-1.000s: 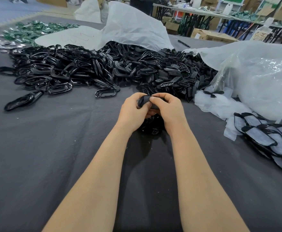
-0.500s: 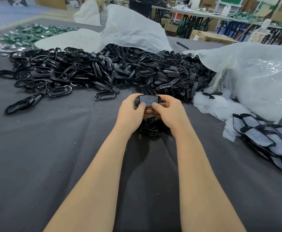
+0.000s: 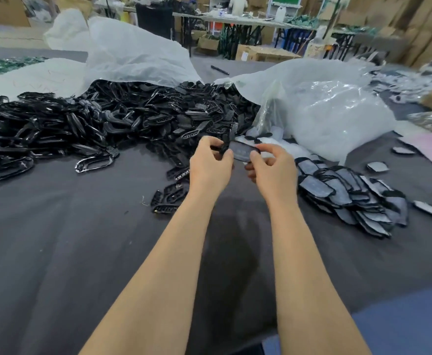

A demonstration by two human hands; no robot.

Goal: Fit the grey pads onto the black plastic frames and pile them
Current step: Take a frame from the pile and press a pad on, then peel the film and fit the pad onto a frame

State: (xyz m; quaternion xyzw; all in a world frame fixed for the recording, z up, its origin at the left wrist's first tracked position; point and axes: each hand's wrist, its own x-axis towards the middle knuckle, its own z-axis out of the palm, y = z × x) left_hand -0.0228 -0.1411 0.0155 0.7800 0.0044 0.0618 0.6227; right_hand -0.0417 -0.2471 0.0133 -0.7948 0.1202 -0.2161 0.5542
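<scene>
Grey pad (image 3: 241,152) is showing flat inside the black frame (image 3: 255,149) you are holding, where half a second ago your thumbs were pressing it down low over the loose frames. Your left hand (image 3: 209,165) is pinching its left end and your right hand (image 3: 272,170) is pinching its right end between thumb and forefinger. Both have been lifting and drifting rightward. The pad looks seated to me, so you are probably passing from fitting to piling. The pile of finished pieces (image 3: 350,193) is lying just right of your right hand.

Left of the grip and beyond it, the heap of bare frames (image 3: 94,124) is spreading over the dark grey cloth (image 3: 69,252), with a few loose frames (image 3: 168,196) lying just beside your left wrist. Behind that heap a white sack (image 3: 138,55) is slumping open. Beyond the grip to the right, a clear plastic bag (image 3: 337,116) is sagging onto the cloth. Farther back, trestle tables (image 3: 235,20) and cardboard boxes (image 3: 266,53) are crowding the room.
</scene>
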